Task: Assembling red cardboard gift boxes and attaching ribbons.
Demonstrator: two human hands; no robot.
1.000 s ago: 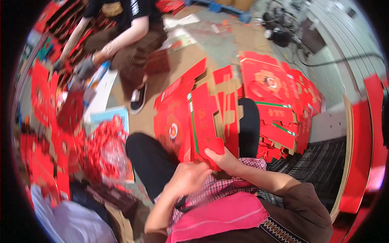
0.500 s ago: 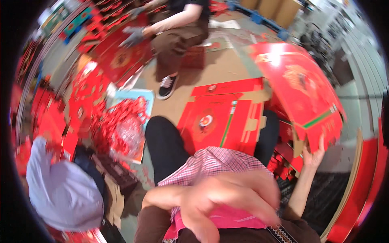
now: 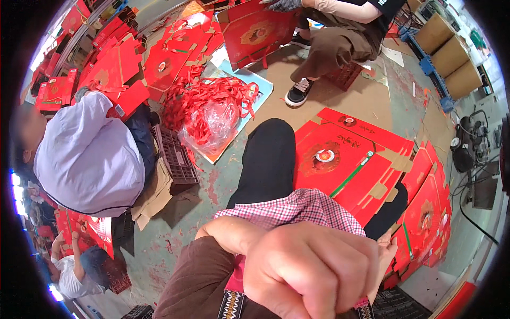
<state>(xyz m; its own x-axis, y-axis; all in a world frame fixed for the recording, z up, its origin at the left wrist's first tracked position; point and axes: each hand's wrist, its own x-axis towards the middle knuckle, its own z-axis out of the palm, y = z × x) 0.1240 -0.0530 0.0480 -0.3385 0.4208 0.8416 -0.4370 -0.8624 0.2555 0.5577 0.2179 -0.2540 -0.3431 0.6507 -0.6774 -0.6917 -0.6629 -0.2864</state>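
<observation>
My left hand [image 3: 313, 266] is large and close in the lower middle, its fingers curled in. Whatever it may hold is hidden. Behind it, partly covered, my right hand [image 3: 388, 249] is beside a pile of flat red cardboard box sheets [image 3: 425, 218] at the right; its visible fingers look loosely apart. Another flat red printed box sheet [image 3: 340, 154] with a green stripe and tan flaps lies across my lap, touched by neither hand. A pink checked cloth [image 3: 297, 204] covers my upper legs.
Ahead, a gloved co-worker holds a red box panel [image 3: 255, 33]. To the left, red ribbons [image 3: 207, 103] and clear plastic lie on a light-blue-edged sheet. A person in a lavender top [image 3: 90, 154] sits near a dark crate [image 3: 175, 154]. Cables and a machine [image 3: 470, 135] stand at right.
The red sheet that my right hand held up is now down on the right-hand pile. My left hand's fingers have curled in. The view has turned leftward, showing more people there.
</observation>
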